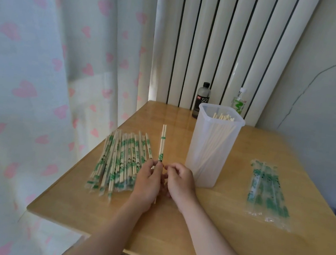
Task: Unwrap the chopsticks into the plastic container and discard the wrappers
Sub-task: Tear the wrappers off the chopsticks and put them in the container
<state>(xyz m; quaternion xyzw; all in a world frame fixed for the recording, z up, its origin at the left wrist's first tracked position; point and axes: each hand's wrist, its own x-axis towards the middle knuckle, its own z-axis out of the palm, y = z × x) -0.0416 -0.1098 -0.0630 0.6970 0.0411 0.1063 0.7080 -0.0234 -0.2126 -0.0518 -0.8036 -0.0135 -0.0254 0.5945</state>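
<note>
Head view, the only one supplied. Your left hand point(148, 180) is curled round the lower part of one wrapped pair of chopsticks point(162, 146), which it holds upright over the table point(234, 232), in the near middle. Your right hand point(179, 180) sits just beside it with the fingers curled and the fingertips close to the pair. Whether they have hold of the wrapping cannot be told from here.

The pile of wrapped chopsticks point(120, 159) lies to the left. The plastic container point(213, 148) stands just right of your hands, with bare chopsticks point(223, 117) already upright in it. The spent wrappers point(268, 189) lie well apart on the right (a loose, light heap near the table's edge). A dark bottle point(203, 97) stands behind the container.

Risks, in my judgement:
- The film may tear short if you pull from one corner, leaving a sleeve on the sticks.
- The container is tall and narrow, and a knock from your right wrist could tip it.
- A hasty toss could send the wrapper off the right edge.
</note>
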